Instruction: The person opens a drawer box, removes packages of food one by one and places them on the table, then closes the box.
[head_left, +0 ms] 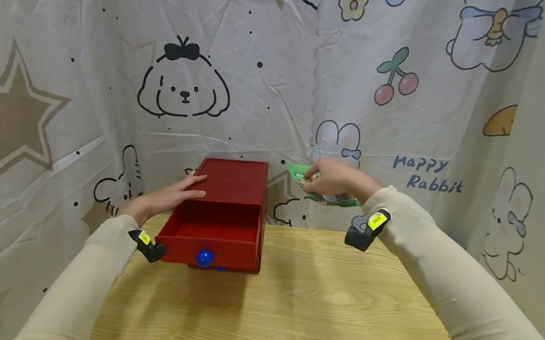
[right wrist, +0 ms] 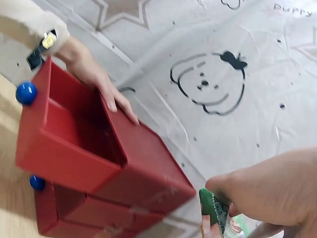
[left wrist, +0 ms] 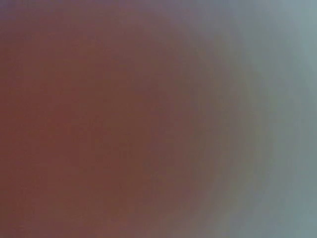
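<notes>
Two hands, right [head_left: 332, 179] pinching green packet [head_left: 322, 188] lengthwise left-right, left [head_left: 171, 196] on red drawer box [head_left: 231, 188]

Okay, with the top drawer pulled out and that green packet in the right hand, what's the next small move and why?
Probably carry the green packet left and lower it into the open top drawer. The right hand pinches it in the air beside the red drawer box, the drawer looks empty from the head view, and the left hand rests flat on the box top, steadying it.
</notes>
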Motion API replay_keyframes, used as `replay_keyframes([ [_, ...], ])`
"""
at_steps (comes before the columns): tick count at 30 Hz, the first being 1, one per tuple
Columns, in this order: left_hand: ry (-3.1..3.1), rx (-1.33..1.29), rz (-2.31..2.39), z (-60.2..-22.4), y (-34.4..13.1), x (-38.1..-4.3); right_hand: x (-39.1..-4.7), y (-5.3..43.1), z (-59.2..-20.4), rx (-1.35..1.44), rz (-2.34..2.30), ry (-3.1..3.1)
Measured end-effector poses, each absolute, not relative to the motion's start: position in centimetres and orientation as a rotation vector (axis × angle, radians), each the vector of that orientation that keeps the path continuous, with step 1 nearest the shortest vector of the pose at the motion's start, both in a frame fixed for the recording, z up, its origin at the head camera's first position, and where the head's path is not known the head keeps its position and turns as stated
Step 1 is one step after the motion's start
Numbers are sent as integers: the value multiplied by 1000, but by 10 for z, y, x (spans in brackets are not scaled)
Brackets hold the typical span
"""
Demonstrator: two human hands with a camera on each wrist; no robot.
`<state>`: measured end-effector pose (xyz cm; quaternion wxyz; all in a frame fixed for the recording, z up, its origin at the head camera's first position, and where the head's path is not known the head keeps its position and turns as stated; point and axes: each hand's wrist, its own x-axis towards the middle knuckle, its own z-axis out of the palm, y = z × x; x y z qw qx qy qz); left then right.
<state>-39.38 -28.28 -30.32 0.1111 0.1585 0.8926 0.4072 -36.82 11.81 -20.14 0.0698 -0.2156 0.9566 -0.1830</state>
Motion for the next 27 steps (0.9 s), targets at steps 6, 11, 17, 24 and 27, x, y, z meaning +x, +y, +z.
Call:
replay_keyframes([
  [6,2627,453,1200,-303,-283,-395,-379,143,-214,-519,-517,2981],
  [11,2635,461,1193,-303,-284,-395,-384,160,-229,-484,-388,3051],
  [17,2626,469,1192,-304,-284,-395,-389,174,-249,-463,-275,3094],
  [24,2631,481,1198,-304,-285,-396,-393,191,-268,-443,-318,3088],
  [27,2635,478,1190,-304,-285,-397,-396,199,-280,-444,-311,3091],
])
